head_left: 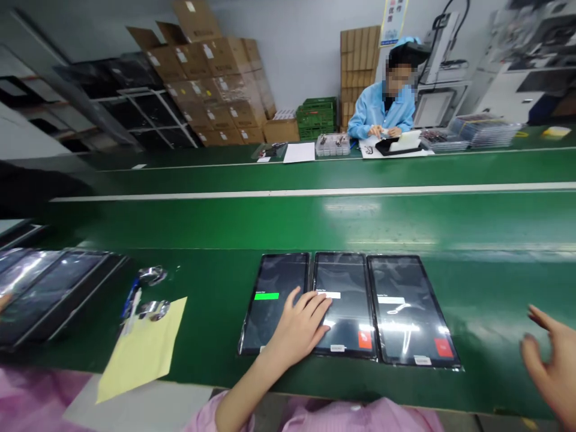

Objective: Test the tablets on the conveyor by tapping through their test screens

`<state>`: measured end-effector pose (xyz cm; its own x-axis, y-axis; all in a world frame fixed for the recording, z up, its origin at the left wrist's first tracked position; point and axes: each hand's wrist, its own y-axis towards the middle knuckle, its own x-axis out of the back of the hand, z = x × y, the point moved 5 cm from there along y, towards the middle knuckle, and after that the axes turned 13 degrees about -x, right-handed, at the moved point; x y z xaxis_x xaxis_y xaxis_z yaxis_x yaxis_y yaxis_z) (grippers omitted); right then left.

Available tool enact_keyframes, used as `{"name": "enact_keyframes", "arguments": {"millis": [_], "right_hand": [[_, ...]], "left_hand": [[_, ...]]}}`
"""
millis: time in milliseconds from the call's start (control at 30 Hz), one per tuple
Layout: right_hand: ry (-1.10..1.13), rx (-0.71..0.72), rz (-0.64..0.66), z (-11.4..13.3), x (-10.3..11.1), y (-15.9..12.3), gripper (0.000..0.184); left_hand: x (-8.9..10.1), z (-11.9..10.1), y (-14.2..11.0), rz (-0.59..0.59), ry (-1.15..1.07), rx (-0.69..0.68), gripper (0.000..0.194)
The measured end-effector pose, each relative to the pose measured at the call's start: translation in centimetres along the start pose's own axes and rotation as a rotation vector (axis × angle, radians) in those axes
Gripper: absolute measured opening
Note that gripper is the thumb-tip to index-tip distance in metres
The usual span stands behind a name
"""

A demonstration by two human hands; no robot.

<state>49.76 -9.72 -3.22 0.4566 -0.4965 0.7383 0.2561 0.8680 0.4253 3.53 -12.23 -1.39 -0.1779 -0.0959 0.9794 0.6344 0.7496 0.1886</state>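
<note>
Three dark tablets in clear film lie side by side on the green belt (315, 222). The left tablet (274, 294) shows a green bar. The middle tablet (348, 318) and the right tablet (407, 312) each show a white bar and a red square. My left hand (297, 330), in a pink sleeve, rests flat with fingers spread, its fingertips on the middle tablet's screen and its palm over the left tablet's lower right corner. My right hand (551, 366) hovers at the right edge, fingers apart and holding nothing, well right of the tablets.
Dark tablets (49, 288) are stacked at the left edge. A yellow sheet (144, 348), a pen (132, 303) and two shiny rings (153, 275) lie beside them. Across the belt sits a person in a blue coat (384, 105) with trays and papers. Cardboard boxes (216, 78) stand behind.
</note>
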Motion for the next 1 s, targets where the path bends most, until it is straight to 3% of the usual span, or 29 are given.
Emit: {"name": "enact_keyframes", "arguments": {"millis": [133,200,300,400,533,633,767,900,1000], "right_hand": [[-0.092,0.215,-0.051,6.3,-0.6,0.0,0.054],[-0.091,0.281,-0.046,8.2,-0.9,-0.1,0.048],[-0.059,0.319,0.025,9.2,-1.4,-0.3,0.04],[-0.049,0.343,0.192,9.6,-2.6,-0.4,0.033],[-0.028,0.406,0.371,11.1,-4.8,-0.5,0.032],[-0.06,0.489,0.412,13.0,-6.5,-0.7,0.033],[-0.131,0.593,0.393,15.2,-8.3,-0.9,0.032],[-0.208,0.616,0.426,16.1,-9.4,-0.9,0.028],[-0.255,0.642,0.407,16.5,-9.1,-0.2,0.025]], "left_hand": [[0.2,0.7,0.3,0.012,0.029,0.002,0.051],[0.9,1.5,-0.5,-0.021,0.046,0.024,0.054],[1.6,3.4,-3.0,-0.068,0.019,0.083,0.047],[1.9,6.2,-5.9,-0.081,-0.059,0.182,0.039],[2.8,11.0,-8.2,-0.074,-0.231,0.339,0.045],[3.4,14.4,-7.1,-0.001,-0.401,0.38,0.052],[3.6,17.9,-3.0,0.069,-0.525,0.292,0.062],[1.8,20.1,0.7,0.28,-0.559,0.238,0.078],[0.4,21.1,2.0,0.421,-0.566,0.239,0.081]]}}
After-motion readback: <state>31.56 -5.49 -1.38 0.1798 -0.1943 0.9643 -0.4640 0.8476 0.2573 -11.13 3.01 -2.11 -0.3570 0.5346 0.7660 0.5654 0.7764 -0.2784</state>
